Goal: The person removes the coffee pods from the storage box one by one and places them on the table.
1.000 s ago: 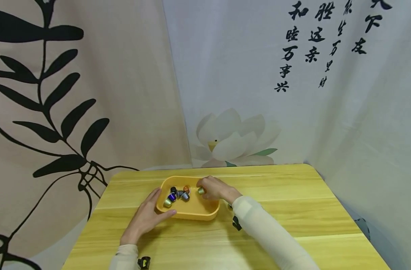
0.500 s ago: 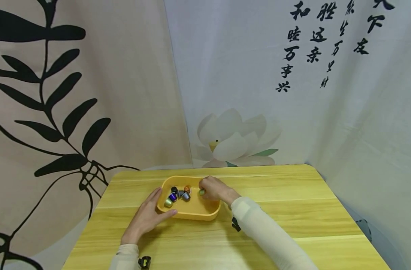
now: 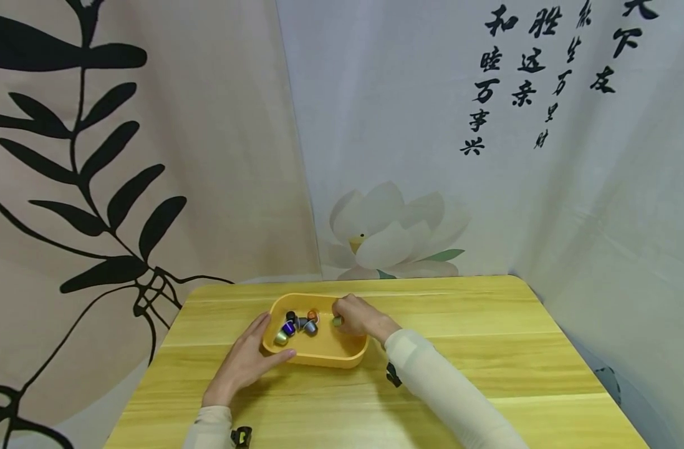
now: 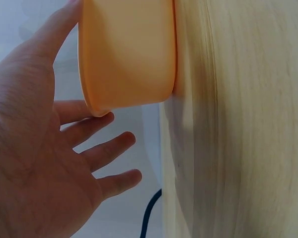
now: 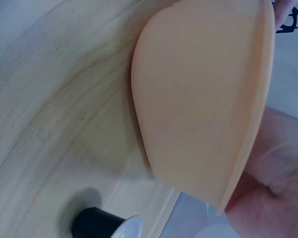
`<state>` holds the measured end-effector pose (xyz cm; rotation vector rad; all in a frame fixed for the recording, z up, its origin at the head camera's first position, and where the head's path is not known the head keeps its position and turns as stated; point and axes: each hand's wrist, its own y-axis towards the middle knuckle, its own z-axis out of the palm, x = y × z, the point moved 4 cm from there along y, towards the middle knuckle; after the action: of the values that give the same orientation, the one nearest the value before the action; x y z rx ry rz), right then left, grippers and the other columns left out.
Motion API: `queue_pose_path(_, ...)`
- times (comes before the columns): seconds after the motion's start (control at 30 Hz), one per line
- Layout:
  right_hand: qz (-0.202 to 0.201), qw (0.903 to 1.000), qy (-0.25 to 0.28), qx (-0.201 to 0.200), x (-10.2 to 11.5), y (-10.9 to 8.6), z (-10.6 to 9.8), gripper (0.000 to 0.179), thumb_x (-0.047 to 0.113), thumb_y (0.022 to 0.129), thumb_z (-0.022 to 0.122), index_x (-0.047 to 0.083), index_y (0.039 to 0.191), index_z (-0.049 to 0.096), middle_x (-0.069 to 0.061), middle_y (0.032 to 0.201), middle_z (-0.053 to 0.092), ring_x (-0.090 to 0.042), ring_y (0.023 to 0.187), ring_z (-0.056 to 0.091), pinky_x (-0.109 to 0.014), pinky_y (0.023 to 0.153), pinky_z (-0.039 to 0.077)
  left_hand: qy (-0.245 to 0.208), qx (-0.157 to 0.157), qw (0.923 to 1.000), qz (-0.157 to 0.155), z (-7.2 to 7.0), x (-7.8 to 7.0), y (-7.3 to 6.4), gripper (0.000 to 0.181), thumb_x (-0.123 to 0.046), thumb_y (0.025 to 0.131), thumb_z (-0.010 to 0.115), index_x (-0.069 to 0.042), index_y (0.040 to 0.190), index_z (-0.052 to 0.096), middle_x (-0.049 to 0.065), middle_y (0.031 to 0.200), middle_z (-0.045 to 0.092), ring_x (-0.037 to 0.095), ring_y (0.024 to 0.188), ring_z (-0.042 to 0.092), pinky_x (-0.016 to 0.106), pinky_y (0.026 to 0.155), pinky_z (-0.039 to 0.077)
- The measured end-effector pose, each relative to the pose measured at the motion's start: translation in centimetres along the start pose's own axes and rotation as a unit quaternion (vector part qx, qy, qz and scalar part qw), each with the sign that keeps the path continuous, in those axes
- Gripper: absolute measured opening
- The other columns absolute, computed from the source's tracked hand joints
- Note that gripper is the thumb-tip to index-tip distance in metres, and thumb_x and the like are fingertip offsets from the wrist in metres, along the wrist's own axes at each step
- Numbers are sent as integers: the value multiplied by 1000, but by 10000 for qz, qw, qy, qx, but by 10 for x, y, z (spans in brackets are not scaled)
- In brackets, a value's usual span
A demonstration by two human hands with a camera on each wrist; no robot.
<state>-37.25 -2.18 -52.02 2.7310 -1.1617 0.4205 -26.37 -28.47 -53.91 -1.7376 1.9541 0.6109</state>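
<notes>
A yellow plastic tray (image 3: 330,360) stands on the table with several coffee capsules inside. Toward its left end lie a gold capsule (image 3: 281,338), a purple one (image 3: 288,328), a blue-grey one (image 3: 310,327), a black one (image 3: 290,316) and an orange one (image 3: 312,315). My left hand (image 3: 240,365) rests against the tray's left end, thumb along the front rim. Its fingers (image 4: 109,151) are straight and spread in the left wrist view. Reaching over the right end, my right hand (image 3: 360,315) pinches a greenish-gold capsule (image 3: 338,321) inside the tray; its fingertips are mostly hidden.
A dark capsule (image 5: 97,223) lies on the table outside the tray in the right wrist view. The wooden table (image 3: 476,386) ends at a printed cloth backdrop (image 3: 229,156) behind. A dark cord (image 4: 150,213) shows beyond the table edge in the left wrist view.
The head view drifts slightly. The capsule in my right hand has tilted a little and shows less of itself; my left hand keeps its place on the tray.
</notes>
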Motion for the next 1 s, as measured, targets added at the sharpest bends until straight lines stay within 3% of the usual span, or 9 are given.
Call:
queue_pose_path(0.23, -179, 9996, 221, -90, -2, -1, -3, 17, -3, 98, 82, 7, 87, 73, 3, 78, 56, -9, 71, 45, -23, 66, 38, -30, -75, 10000, 43, 1, 0, 1, 120, -68, 97, 81, -3, 179, 25, 22, 189, 22, 54, 171, 30, 75, 135, 33)
queue_pose_path(0.33, -283, 9991, 303, -128, -2, -1, -4, 6, 1, 98, 85, 6, 99, 81, 0, 87, 71, -9, 76, 54, -23, 71, 47, -49, -70, 10000, 49, 0, 0, 1, 119, -68, 97, 81, -2, 179, 25, 23, 188, 22, 54, 170, 31, 75, 135, 33)
queue_pose_path(0.43, -344, 9982, 465, -181, 0, -4, -7, 14, 6, 98, 88, 6, 111, 83, -5, 104, 82, -13, 89, 69, -27, 82, 61, -79, -53, 9999, 40, -1, 0, 0, 119, -68, 97, 81, -2, 179, 25, 22, 189, 22, 54, 170, 30, 76, 135, 33)
queue_pose_path(0.63, -355, 9938, 1023, -255, 1, -11, -17, 25, 9, 98, 87, 5, 123, 82, -8, 119, 84, -24, 109, 78, -39, 99, 66, -95, -14, 10000, 2, -2, -1, 0, 119, -69, 97, 80, -3, 180, 24, 21, 189, 20, 54, 171, 29, 76, 135, 33)
queue_pose_path(0.9, -532, 9814, 1780, -477, -1, -21, -23, 23, 11, 100, 87, 8, 122, 81, -7, 118, 84, -29, 107, 82, -44, 98, 69, -78, -29, 10000, 22, -1, -1, 0, 119, -69, 97, 81, -4, 180, 25, 22, 189, 21, 54, 170, 30, 76, 135, 33)
queue_pose_path(1.0, -571, 9753, 2055, -566, -2, -27, -24, 25, 13, 100, 88, 8, 123, 80, -7, 120, 82, -28, 105, 83, -37, 92, 71, -87, 2, 10000, -9, -1, -1, 0, 119, -70, 97, 80, -5, 180, 24, 21, 189, 20, 54, 171, 30, 76, 135, 33)
